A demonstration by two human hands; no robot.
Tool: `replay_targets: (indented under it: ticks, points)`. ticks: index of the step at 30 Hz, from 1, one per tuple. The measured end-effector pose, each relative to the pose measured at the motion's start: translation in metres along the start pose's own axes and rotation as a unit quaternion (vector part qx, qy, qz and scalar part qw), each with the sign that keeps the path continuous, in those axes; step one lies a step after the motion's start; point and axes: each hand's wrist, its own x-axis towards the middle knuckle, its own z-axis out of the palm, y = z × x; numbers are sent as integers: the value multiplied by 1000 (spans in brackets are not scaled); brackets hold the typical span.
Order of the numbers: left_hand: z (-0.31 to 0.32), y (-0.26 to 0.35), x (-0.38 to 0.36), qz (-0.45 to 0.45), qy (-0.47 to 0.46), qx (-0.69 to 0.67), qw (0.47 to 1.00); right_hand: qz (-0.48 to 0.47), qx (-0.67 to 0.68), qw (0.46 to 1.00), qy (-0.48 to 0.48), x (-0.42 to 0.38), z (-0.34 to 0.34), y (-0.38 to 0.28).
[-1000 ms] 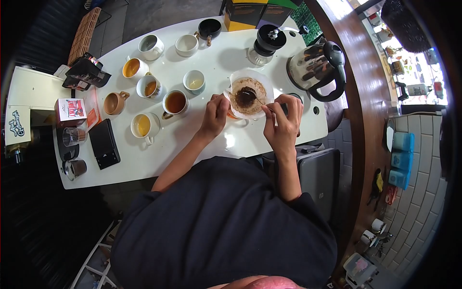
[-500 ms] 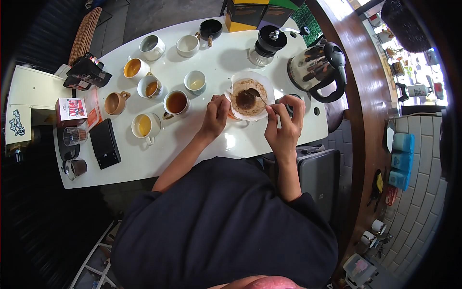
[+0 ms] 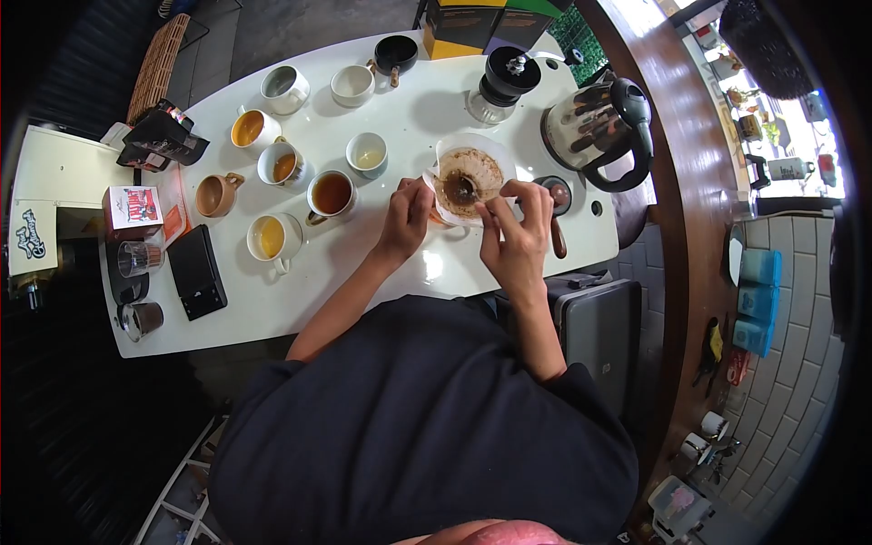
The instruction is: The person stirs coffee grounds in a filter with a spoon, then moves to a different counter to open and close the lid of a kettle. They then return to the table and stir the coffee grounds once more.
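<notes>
A white paper filter (image 3: 481, 156) lined with wet brown coffee grounds sits in a dripper on the white table. My left hand (image 3: 406, 216) is closed at the filter's left edge, its fingers pinching the paper rim. Over the filter's right side, my right hand (image 3: 518, 238) is closed on a small spoon (image 3: 474, 193), whose bowl dips into the dark centre of the grounds. To the right of that hand lies a round brown item with a wooden handle (image 3: 558, 238). Just left of the filter stands a white cup of pale liquid (image 3: 367, 155).
Several cups, including one of dark tea (image 3: 332, 194), stand left. A glass kettle (image 3: 590, 129) and a hand grinder (image 3: 502, 84) stand beyond the filter to the right. A black scale (image 3: 198, 272) lies far left. Boxes (image 3: 465, 29) are at the back.
My right hand has moved left and the spoon has gone steeper and deeper into the filter's centre. The wooden-handled item beside it now shows more fully. My left hand stays in place.
</notes>
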Motion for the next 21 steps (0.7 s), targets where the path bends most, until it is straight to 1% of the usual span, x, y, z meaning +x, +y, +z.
replay_targets:
  ticks: [2, 5, 8, 12, 14, 17, 18, 20, 21]
  points:
    - [-1, 2, 0, -23, -6, 10, 1000, -7, 13, 1000, -16, -3, 3, -3]
    - [1, 0, 0, -5, 1, -6, 1000, -10, 15, 1000, -18, -5, 2, -6]
    - [0, 2, 0, -25, -8, 5, 1000, -6, 25, 1000, -18, -5, 0, -9]
    - [0, 1, -1, -8, -5, 0, 1000, -6, 39, 999, -11, -4, -5, -12]
    - [-1, 6, 0, -43, -18, 5, 999, -8, 39, 999, -12, -3, -9, -12]
    - [-2, 8, 0, -55, -22, 8, 998, -1, 39, 999, -5, -3, -14, -12]
    - [-2, 5, 0, -55, -22, 8, 998, 9, 39, 999, 4, -3, -15, -12]
    - [-1, -1, -1, -5, -9, 2, 1000, 14, 43, 999, 6, -4, -18, -12]
    - [0, 0, -1, -5, -9, 1, 1000, 14, 48, 999, 8, -4, -21, -12]
